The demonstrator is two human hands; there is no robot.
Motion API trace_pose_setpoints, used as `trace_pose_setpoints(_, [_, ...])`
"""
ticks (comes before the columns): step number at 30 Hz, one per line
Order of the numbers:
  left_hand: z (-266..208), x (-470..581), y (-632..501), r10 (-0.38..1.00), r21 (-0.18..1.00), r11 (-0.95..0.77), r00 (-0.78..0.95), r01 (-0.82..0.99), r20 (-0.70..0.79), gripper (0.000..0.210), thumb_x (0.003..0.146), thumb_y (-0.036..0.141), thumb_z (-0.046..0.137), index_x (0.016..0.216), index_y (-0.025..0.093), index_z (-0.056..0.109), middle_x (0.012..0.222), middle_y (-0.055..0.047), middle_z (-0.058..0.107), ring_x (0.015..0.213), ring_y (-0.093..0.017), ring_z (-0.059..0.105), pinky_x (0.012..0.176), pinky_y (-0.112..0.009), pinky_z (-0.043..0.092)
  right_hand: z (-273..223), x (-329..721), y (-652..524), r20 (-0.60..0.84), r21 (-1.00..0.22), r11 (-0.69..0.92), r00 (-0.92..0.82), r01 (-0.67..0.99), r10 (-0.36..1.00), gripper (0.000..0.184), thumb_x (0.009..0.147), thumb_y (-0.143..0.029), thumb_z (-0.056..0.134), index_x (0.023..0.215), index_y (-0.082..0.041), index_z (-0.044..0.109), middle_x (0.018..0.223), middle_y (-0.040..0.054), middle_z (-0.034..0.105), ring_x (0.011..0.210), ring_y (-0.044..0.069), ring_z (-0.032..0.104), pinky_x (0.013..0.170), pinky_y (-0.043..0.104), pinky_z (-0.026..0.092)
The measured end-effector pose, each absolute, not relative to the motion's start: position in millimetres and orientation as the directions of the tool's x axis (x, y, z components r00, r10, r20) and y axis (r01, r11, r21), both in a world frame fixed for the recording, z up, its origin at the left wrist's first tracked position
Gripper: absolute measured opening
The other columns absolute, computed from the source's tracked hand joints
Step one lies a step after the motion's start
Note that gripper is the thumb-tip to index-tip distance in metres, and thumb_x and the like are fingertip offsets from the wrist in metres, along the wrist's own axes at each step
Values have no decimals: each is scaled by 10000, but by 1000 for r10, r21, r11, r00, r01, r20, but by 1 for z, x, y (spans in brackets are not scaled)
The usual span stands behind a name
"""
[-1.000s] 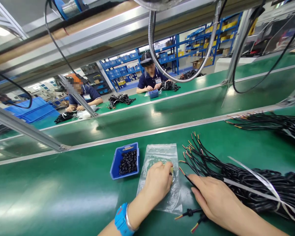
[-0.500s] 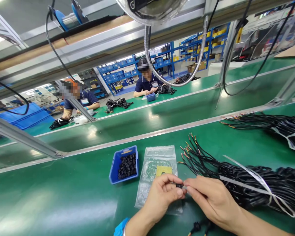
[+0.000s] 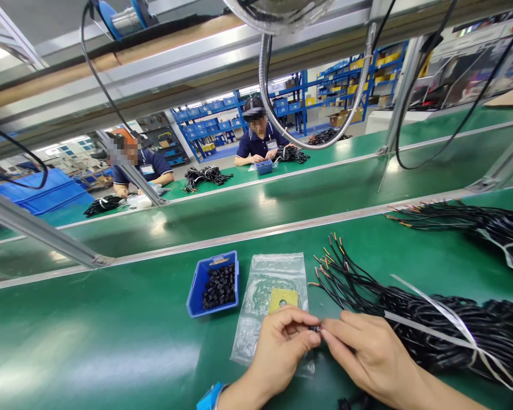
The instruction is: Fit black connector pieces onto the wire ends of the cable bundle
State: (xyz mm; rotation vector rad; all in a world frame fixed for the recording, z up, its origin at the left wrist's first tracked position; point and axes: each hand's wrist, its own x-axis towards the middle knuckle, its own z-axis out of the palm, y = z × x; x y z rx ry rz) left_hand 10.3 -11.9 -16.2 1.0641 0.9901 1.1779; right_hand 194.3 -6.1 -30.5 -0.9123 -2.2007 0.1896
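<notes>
My left hand point(image 3: 284, 347) pinches a small black part point(image 3: 314, 328) between thumb and forefinger. From the right, the closed fingertips of my right hand point(image 3: 367, 347) meet it; what exactly they grip is too small and covered to make out. Beneath my left hand lies a clear zip bag point(image 3: 256, 279) with a yellow square card point(image 3: 284, 298) that has a round hole. To the left stands a blue bin point(image 3: 195, 296) of small black plastic parts point(image 3: 219, 287). Beside my right hand spreads a bundle of black cables point(image 3: 436, 319), its stripped orange and red wire ends pointing to the back left.
A second cable bundle point(image 3: 496, 225) lies at the back right. A metal rail point(image 3: 239, 238) crosses behind the bin. Overhead hangs a flexible metal hose point(image 3: 263, 85). Two people point(image 3: 259, 136) sit at the far green bench point(image 3: 222, 185) with cables. Black connectors point(image 3: 354, 401) show at the bottom edge.
The view has shifted slightly. Both hands sit a little lower relative to the bag, showing more of the yellow card. The fingertips stay together around the small black part.
</notes>
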Motion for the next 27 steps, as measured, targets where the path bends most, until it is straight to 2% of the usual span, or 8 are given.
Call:
trace_pose_setpoints(4, [-19,10,-13,992,983,54,119,-175,-33,217,636,316,890,784,182,805,725,-17,655,619,-93,577,610,-190,467,-30,194,-6,584,-372,748,-488,550,649,274,989,-191,436,759,-202,584,605,-25,494,519,112,457,533,268,303])
trace_pose_setpoints(10, [-16,8,-14,981,992,-120,159,28,114,161,695,333,853,788,207,815,716,-43,696,677,-140,603,621,-213,463,-28,195,-5,562,-364,755,-518,546,645,294,987,-196,427,725,-206,560,599,-30,469,503,109,447,513,272,292])
trace_pose_setpoints(13, [-16,7,-13,972,982,-174,174,74,159,165,706,355,845,801,223,821,738,-56,721,713,-164,632,669,-242,486,-29,196,-6,527,-384,746,-534,545,661,290,988,-198,415,739,-209,563,605,-29,487,510,114,466,520,272,305])
trace_pose_setpoints(18, [-20,6,-12,976,988,-139,177,72,125,197,685,411,849,798,251,829,776,-69,737,747,-188,649,712,-277,503,-29,197,-7,461,-431,750,-592,502,661,286,994,-169,355,799,-202,563,643,-12,562,556,122,538,555,265,353])
trace_pose_setpoints(21, [-20,8,-12,983,992,-110,154,60,100,213,664,433,857,787,261,830,740,-62,733,723,-188,642,702,-281,498,-25,197,-9,429,-497,708,-567,502,703,228,985,-186,345,870,-198,542,658,-11,578,559,130,554,550,267,376])
trace_pose_setpoints(24, [-20,9,-12,986,992,-111,132,53,103,218,646,438,867,769,262,830,696,-54,722,689,-181,630,676,-270,483,-21,198,-9,393,-592,630,-502,503,770,172,974,-226,378,855,-209,501,629,-35,547,506,115,517,506,251,374])
trace_pose_setpoints(27, [-21,9,-12,985,991,-114,139,72,103,248,628,459,871,767,257,832,687,-59,718,684,-181,627,659,-264,471,-19,199,-8,376,-658,614,-517,435,769,215,993,-247,392,814,-218,509,662,-36,579,535,97,543,526,221,396])
